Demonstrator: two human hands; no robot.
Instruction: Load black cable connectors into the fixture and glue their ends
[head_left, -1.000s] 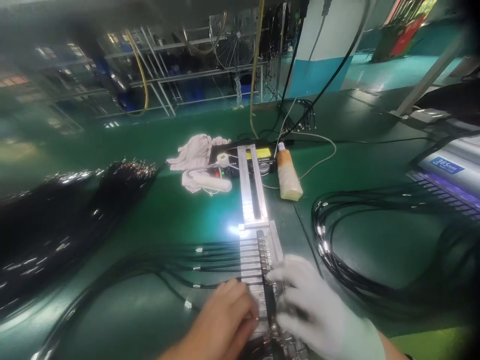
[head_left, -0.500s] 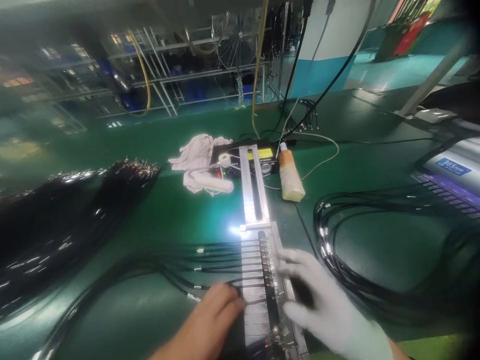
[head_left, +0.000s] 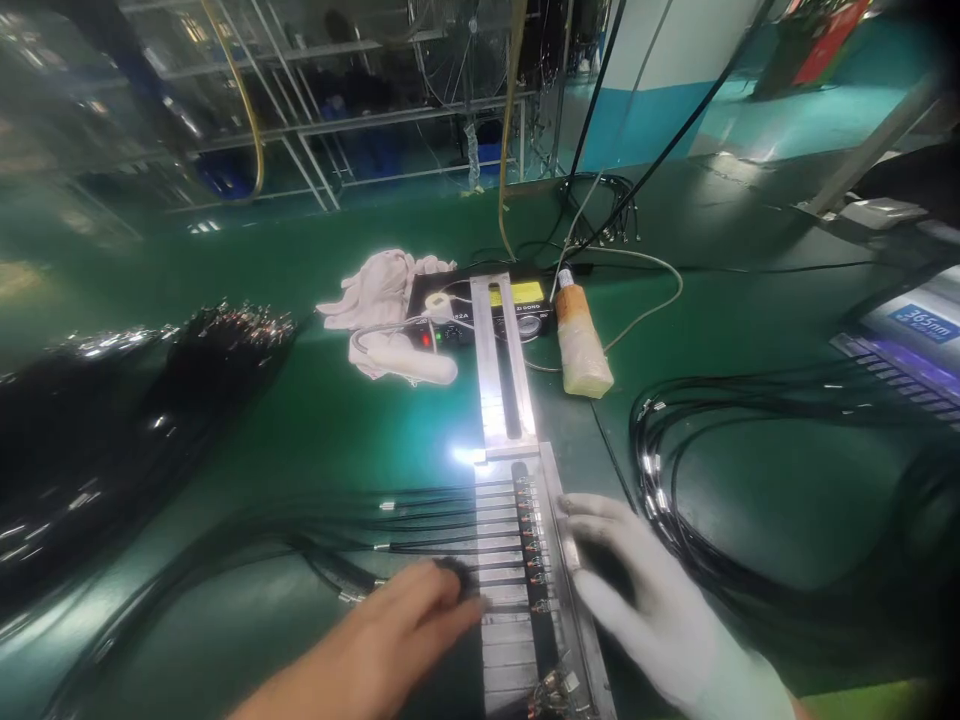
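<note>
A metal fixture (head_left: 508, 655) with slots across it lies lengthwise on the green bench. Several black cables (head_left: 442, 545) run into its slots from the left, their stripped ends (head_left: 534, 545) lined up along the right side. My bare left hand (head_left: 397, 625) is at the fixture's left edge, thumb and fingertips closed around a black cable in a lower slot; the fingers partly hide it. My right hand (head_left: 652, 600), in a white glove, rests its spread fingertips against the fixture's right rail (head_left: 574, 560). A cluster of metal-tipped ends (head_left: 556, 692) sits at the fixture's near end.
A bright light (head_left: 469, 456) glows at the fixture's far end. Behind are a black control box (head_left: 450, 300), white gloves (head_left: 382, 285) and a taped bottle (head_left: 581, 340). Cable bundles lie left (head_left: 150, 400) and right (head_left: 652, 470). A 365nm lamp unit (head_left: 922, 320) stands far right.
The view has shifted slightly. In a lower slot, a cable's stripped end now shows in line with the others. My left hand sits slightly further left; my right hand stays by the rail.
</note>
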